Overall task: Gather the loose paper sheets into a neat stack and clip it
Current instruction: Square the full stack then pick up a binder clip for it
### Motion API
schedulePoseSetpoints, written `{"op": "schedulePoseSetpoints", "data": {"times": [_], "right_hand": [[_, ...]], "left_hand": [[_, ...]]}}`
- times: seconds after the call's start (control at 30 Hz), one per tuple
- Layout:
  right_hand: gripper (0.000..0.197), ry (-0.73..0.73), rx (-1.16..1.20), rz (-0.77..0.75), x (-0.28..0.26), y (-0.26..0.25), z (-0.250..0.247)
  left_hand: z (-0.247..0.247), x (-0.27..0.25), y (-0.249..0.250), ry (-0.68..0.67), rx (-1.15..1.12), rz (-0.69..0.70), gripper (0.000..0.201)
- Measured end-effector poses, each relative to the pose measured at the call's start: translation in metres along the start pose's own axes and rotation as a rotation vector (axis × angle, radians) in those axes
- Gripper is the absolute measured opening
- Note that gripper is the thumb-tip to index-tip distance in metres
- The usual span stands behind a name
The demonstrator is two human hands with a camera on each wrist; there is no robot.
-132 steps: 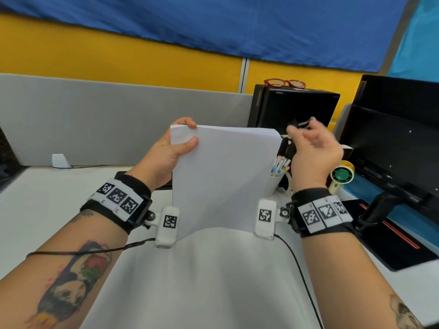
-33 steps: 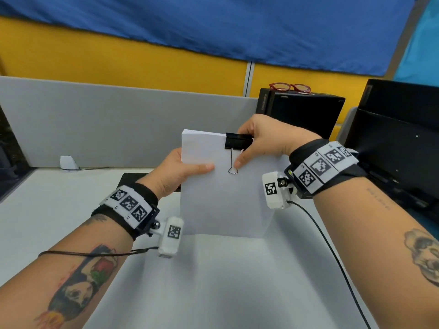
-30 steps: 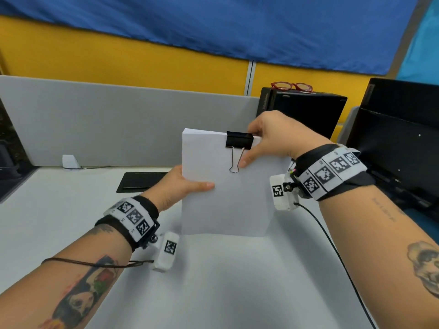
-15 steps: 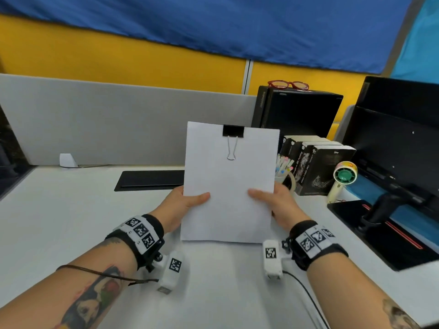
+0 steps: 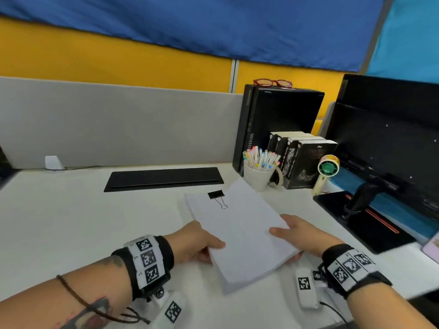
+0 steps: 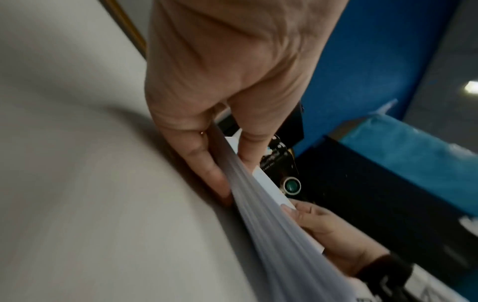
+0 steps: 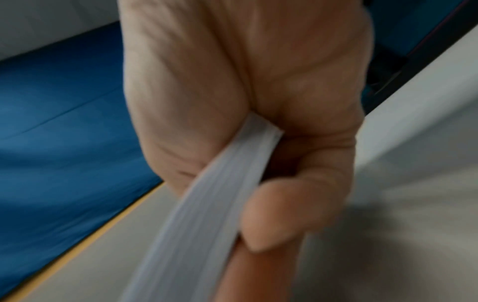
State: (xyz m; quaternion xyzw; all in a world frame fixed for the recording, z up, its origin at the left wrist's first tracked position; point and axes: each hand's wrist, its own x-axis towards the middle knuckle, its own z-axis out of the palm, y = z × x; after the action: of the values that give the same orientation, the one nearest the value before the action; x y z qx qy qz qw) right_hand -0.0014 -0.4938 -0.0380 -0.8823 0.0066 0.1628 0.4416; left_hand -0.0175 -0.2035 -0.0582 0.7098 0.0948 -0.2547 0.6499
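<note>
A neat white paper stack (image 5: 240, 231) lies nearly flat, low over the white desk, turned a little clockwise. A black binder clip (image 5: 216, 194) bites its far edge, its wire handle folded onto the top sheet. My left hand (image 5: 202, 243) pinches the stack's near left edge, thumb on top and fingers beneath, as the left wrist view shows with the paper stack (image 6: 261, 206) between them. My right hand (image 5: 294, 236) pinches the near right edge the same way; in the right wrist view the paper stack (image 7: 214, 194) runs between thumb and fingers.
A black desk strip (image 5: 164, 178) lies behind the stack. A white cup of coloured pens (image 5: 257, 172), black boxes (image 5: 301, 160), a small hand fan (image 5: 326, 172) and a computer tower (image 5: 278, 119) stand at the back right. A monitor and its base (image 5: 370, 217) fill the right.
The clipped stack has come down from upright in the air to almost flat over the desk and has turned clockwise. Both hands still hold its lower edge and have sunk with it.
</note>
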Motion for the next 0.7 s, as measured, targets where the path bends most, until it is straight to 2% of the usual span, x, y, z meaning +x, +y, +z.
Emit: {"op": "schedulePoseSetpoints", "data": {"times": [0.1, 0.23, 0.33, 0.4, 0.53, 0.57, 0.63, 0.7], "right_hand": [[0.025, 0.018, -0.004, 0.072, -0.013, 0.016, -0.015], [0.027, 0.065, -0.037, 0.169, -0.031, 0.035, -0.036], [0.042, 0.171, -0.041, 0.243, -0.039, 0.055, -0.053], [0.053, 0.263, -0.091, 0.271, -0.044, 0.069, -0.063], [0.031, 0.469, -0.160, 0.241, -0.056, 0.084, -0.078], [0.035, 0.513, -0.186, 0.257, -0.058, 0.086, -0.080], [0.063, 0.582, -0.422, 0.254, -0.060, 0.087, -0.081], [0.076, 0.512, -0.603, 0.169, -0.062, 0.085, -0.077]], "left_hand": [[0.008, -0.003, 0.000, 0.043, 0.227, 0.050, 0.078], [0.025, 0.002, 0.011, 0.058, 0.729, 0.191, 0.103], [0.042, 0.012, 0.017, 0.082, 1.051, 0.191, 0.132], [0.057, 0.019, 0.020, 0.035, 1.174, 0.233, 0.135], [0.089, 0.035, 0.024, -0.078, 1.306, 0.262, 0.129], [0.095, 0.039, 0.024, -0.073, 1.318, 0.258, 0.127], [0.107, 0.047, 0.024, -0.061, 1.343, 0.257, 0.126], [0.117, 0.053, 0.025, -0.070, 1.349, 0.246, 0.127]]}}
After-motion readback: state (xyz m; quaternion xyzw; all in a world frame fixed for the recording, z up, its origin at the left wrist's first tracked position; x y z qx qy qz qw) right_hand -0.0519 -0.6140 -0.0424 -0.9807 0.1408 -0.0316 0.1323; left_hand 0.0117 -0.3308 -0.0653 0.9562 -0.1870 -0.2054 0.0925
